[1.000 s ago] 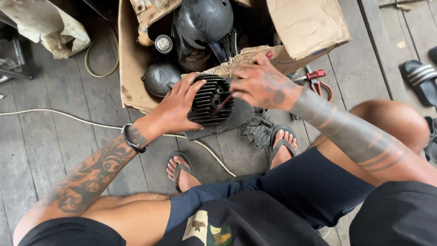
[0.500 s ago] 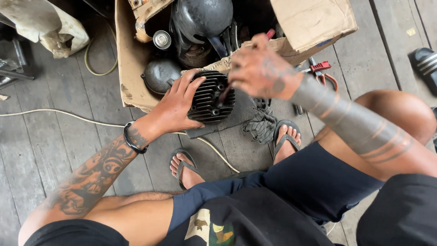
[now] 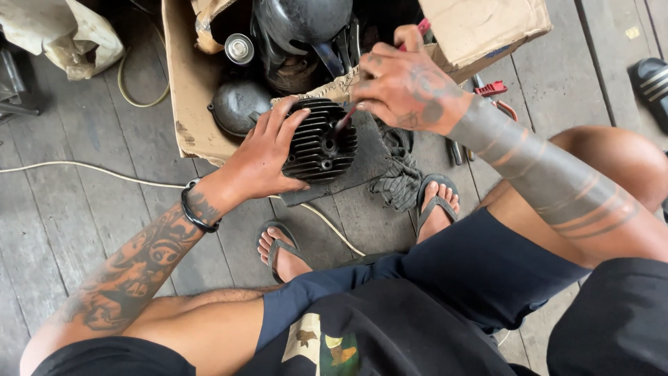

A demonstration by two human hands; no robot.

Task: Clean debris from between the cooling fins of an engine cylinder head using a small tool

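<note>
A black finned engine cylinder head (image 3: 321, 143) rests on a dark mat (image 3: 369, 159) on the wooden floor. My left hand (image 3: 261, 154) grips its left side, fingers spread over the fins. My right hand (image 3: 407, 87) is above and to the right of it, closed on a thin red-handled tool (image 3: 420, 28) whose tip points down onto the head's upper right part.
An open cardboard box (image 3: 186, 90) behind the head holds dark metal engine parts and a spray can (image 3: 239, 47). Red-handled pliers (image 3: 492, 89) lie at right, a dark rag (image 3: 398, 182) beside the mat. A white cord (image 3: 83, 174) crosses the floor. My sandalled feet (image 3: 435, 205) stand below.
The view has shifted slightly. My right hand has moved a little up and left over the finned head, still holding the tool. My left hand keeps its hold.
</note>
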